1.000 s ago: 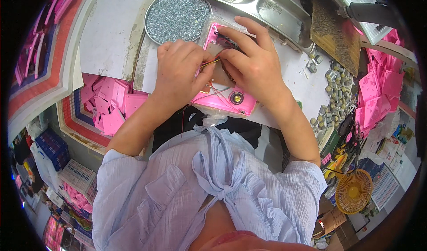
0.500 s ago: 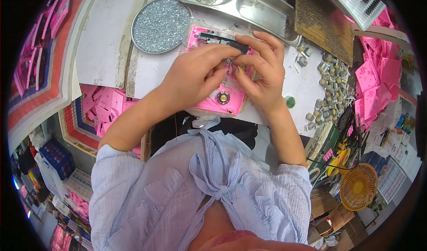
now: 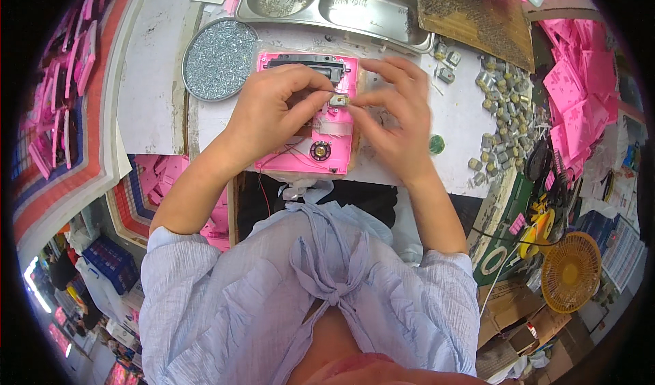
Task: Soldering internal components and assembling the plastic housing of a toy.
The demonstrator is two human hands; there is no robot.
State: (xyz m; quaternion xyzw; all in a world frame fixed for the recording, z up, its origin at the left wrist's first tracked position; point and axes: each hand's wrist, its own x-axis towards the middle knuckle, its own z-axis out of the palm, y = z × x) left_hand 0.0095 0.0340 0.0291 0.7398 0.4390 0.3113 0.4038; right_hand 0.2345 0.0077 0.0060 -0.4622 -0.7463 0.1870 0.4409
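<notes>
A pink plastic casing (image 3: pixel 286 158) lies in front of me, with a long black part (image 3: pixel 307 63) across its far end and a round black piece with a brass-coloured centre (image 3: pixel 320 151) near its front. Above the casing is a small silvery motor (image 3: pixel 338 100) with a yellowish end. My left hand (image 3: pixel 283 105) pinches at the motor's left side, thumb and forefinger closed. From the other side, my right hand (image 3: pixel 397 112) brings thumb and forefinger together at the motor's yellowish end; its outer fingers are spread and slightly blurred. Thin wires (image 3: pixel 273 154) trail over the casing's near left.
A round tray of small screws (image 3: pixel 218 59) stands to the left. Beyond the casing sits a steel compartment tray (image 3: pixel 368 10), beside a brown board (image 3: pixel 474 17) covered with small pieces. Loose motors (image 3: pixel 501 112) lie at right, near a green disc (image 3: pixel 437 144) and stacked pink panels (image 3: pixel 587 78).
The view has shifted, moving the bench leftward in the picture. My hands have parted slightly, and the motor now shows between my fingertips. My right hand's outer fingers have moved.
</notes>
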